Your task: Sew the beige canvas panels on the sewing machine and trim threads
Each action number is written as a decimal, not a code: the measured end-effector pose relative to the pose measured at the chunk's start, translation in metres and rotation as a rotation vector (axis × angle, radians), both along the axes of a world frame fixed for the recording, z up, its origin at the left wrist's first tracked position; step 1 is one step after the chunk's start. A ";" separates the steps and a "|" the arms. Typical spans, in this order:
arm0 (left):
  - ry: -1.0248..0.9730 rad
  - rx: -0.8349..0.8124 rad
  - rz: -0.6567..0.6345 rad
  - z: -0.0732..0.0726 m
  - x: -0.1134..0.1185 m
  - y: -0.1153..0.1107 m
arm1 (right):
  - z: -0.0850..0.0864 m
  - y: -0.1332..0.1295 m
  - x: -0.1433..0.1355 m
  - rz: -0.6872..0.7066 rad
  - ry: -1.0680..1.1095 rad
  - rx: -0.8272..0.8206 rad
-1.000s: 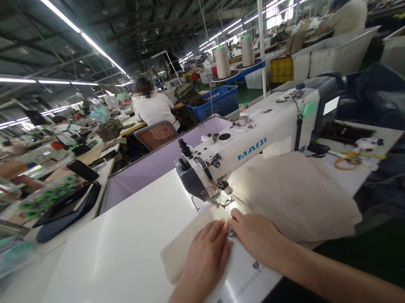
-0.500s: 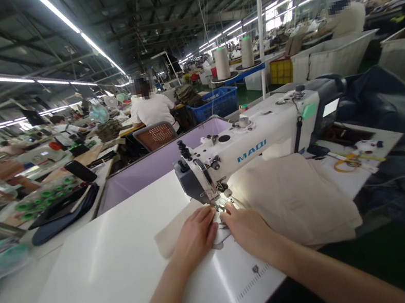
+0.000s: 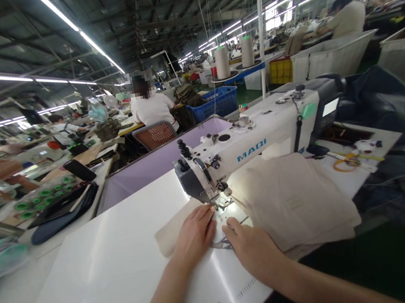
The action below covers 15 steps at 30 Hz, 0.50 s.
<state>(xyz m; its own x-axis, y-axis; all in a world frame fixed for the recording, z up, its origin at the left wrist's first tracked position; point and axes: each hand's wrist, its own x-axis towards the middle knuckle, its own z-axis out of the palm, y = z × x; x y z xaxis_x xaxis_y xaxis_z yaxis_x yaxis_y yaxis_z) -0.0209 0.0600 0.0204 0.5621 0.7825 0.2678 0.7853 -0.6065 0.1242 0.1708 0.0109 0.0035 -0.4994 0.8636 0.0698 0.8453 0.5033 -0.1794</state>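
Note:
A white sewing machine stands over the worktable, its lit needle area in front of my hands. My left hand lies flat on a strip of beige fabric, fingertips close to the left of the presser foot. Just in front of the metal needle plate, my right hand is closed, with thumb and fingers curled together. A small grey metal piece shows beside its fingertips; whether the hand grips it is unclear. A larger layered piece of beige fabric rests right of the needle, under the machine arm.
Scissors with orange handles lie at the table's right end. Beyond the white tabletop is a lilac-lined bin. Thread cones stand behind the machine. A co-worker in white sits ahead. Green-ended spools lie on the left.
My right hand has drawn back from the presser foot towards me, uncovering more of the needle plate. My left hand has stayed on the fabric strip.

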 end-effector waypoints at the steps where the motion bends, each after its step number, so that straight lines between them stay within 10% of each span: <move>1: -0.012 0.002 -0.006 -0.001 0.000 0.000 | -0.001 0.000 0.000 0.000 0.001 0.002; 15: -0.123 -0.097 0.098 0.004 -0.004 -0.004 | -0.004 0.001 0.010 -0.028 0.328 -0.004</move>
<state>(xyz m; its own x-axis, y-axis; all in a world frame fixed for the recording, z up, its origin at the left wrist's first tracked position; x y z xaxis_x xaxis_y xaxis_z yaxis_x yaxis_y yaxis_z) -0.0245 0.0557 0.0241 0.4492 0.8576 0.2503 0.8155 -0.5081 0.2771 0.1809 0.0115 -0.0001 -0.4264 0.8775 0.2195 0.7557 0.4790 -0.4466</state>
